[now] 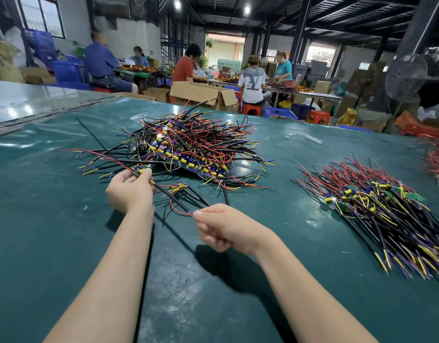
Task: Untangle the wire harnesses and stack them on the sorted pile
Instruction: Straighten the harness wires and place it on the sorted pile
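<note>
people (185, 66) sit behind cardboard boxes (201, 94); a standing fan (405, 78) far right.

Ceiling lamps (177, 4) lit; prob. fan (406, 78) right.

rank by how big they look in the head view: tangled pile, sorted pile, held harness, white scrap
1. tangled pile and sorted pile: about alike, and the sorted pile runs off the frame, so unranked
2. held harness
3. white scrap, smallest, though farther from the camera
</note>
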A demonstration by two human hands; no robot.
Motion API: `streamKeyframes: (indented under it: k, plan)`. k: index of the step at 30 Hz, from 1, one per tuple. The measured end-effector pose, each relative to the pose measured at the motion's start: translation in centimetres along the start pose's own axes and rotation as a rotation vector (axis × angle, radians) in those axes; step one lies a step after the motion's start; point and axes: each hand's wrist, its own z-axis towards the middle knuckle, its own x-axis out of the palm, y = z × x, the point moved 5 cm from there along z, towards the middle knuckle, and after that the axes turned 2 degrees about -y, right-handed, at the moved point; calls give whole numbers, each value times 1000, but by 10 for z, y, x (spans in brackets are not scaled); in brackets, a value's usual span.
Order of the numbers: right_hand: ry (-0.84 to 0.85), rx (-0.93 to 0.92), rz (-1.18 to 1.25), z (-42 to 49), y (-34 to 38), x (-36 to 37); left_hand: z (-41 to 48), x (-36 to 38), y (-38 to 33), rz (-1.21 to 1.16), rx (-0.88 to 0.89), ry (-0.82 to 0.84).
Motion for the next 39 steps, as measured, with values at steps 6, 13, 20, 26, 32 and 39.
streamKeyframes:
  k: [6,13,20,26,32,39]
  plan:
    - [-51,-41,26,2,0,-2,2,-4,1,-28,-24,-32]
    - [-251,-137,-556,1,8,-4,1,-8,-2,30,8,-64]
    - [-115,-87,-509,-1,5,1,-3,-8,-2,148,13,-44]
    - [23,-109,-185,-12,4,-4,-13,4,-4,174,35,70]
    - [180,-160,-241,-6,12,26,-22,12,-9,13,-138,161]
    - [107,-109,-122,-1,6,31,-16,10,-22,-17,-95,194]
